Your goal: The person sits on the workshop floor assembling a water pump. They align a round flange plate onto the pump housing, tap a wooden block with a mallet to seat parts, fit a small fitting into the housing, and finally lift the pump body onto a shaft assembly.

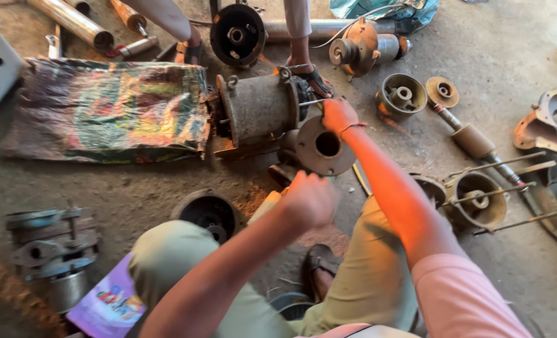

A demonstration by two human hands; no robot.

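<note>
Two hands at a rusty motor on the floor.
Right hand [338,114] grips the motor [260,109] end; left hand [310,199] fisted on a pale handle [265,206], its tip hidden.

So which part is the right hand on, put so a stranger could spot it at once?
Start at the big grey motor body lying on its side in the middle of the floor. At its right end the right hand rests on the top edge of a round rusty flange plate. Unlike the cup-shaped housings nearby, it is a flat disc with one dark centre hole.
</note>
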